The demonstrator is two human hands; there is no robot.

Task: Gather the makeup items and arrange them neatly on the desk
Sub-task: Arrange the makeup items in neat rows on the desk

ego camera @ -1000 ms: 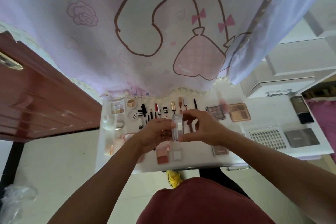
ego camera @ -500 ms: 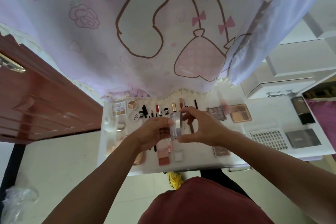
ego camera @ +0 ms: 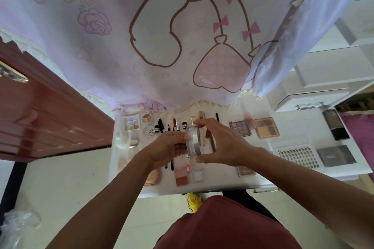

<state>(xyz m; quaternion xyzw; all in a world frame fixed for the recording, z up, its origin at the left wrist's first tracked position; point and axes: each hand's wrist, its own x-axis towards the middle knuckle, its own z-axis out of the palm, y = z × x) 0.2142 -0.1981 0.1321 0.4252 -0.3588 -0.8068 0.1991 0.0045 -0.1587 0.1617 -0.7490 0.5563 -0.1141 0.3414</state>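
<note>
Both hands hold a round clear plastic jar (ego camera: 192, 141) on edge: left hand (ego camera: 166, 149) fingers curl behind it, right hand (ego camera: 220, 143) fingertips pinch its rim above and below

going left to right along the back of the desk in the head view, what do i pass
pastel eyeshadow palette → round concealer pot → red lipstick → clear jar, held up over the row → grey eyeshadow palette → tan eyeshadow palette → black box
</note>
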